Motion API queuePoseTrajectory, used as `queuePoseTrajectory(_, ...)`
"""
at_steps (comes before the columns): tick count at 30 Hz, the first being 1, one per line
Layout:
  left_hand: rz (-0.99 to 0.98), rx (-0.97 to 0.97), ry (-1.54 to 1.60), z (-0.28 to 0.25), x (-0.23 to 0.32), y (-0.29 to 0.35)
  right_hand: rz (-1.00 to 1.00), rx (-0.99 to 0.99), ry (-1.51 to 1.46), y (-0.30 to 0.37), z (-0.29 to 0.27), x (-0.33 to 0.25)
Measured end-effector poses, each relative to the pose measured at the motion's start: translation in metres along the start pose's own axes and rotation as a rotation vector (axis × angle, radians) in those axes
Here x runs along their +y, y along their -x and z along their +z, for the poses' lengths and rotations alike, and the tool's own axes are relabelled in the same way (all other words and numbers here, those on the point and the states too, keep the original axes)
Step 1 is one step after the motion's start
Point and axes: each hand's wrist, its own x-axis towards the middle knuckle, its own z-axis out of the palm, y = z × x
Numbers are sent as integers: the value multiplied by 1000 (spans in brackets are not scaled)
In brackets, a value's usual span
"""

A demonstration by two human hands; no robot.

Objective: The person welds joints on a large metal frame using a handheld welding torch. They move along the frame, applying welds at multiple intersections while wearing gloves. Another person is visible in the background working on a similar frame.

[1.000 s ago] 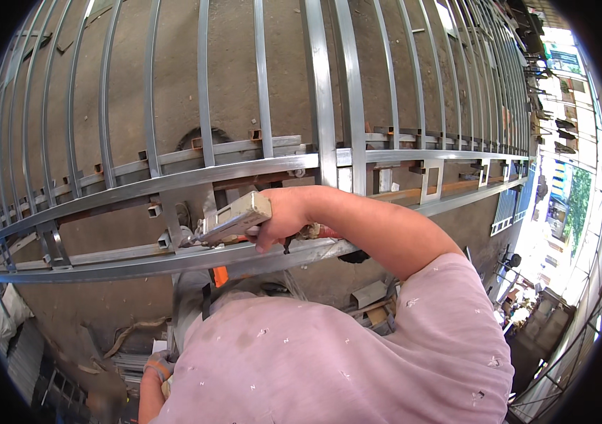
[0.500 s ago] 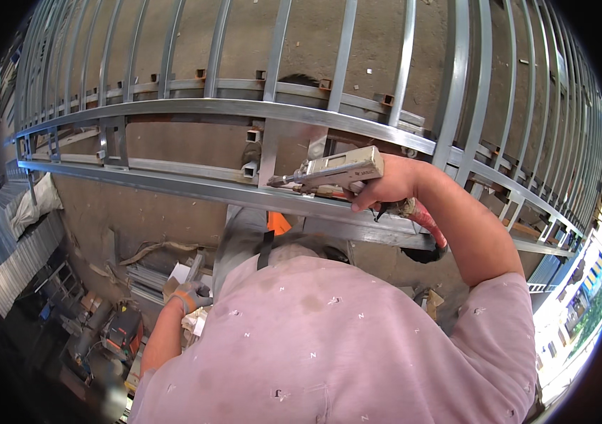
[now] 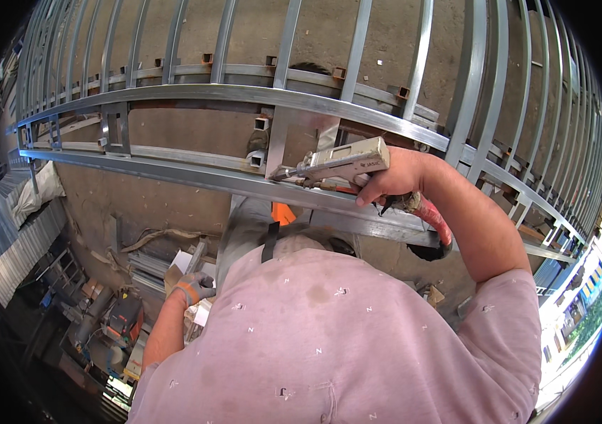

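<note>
Welding gun (image 3: 340,164): tip against the steel frame (image 3: 195,92).
Right hand (image 3: 393,180): gripping the gun.
Left hand (image 3: 193,286): gloved, low down, grip unclear.

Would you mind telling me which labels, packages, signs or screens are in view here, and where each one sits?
Label: small dark marking on the side of the beige tool held in the right hand, against the steel frame.
Packages: light, boxy items low on the left, beside the gloved left hand; too small to tell more.
Sign: blue and yellow panel at the far right edge, blurred.
Screens: none visible.
</note>
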Motion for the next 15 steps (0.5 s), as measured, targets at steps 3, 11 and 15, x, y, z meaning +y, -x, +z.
queuePoseTrajectory(3,-6,9,42,0,-5,-1,11,-6,11,1,-1,-3)
queuePoseTrajectory(11,4,19,23,1,-11,-5,1,5,-12,-1,1,0)
queuePoseTrajectory(15,17,24,2,1,-10,-4,0,30,-26,-1,4,1)
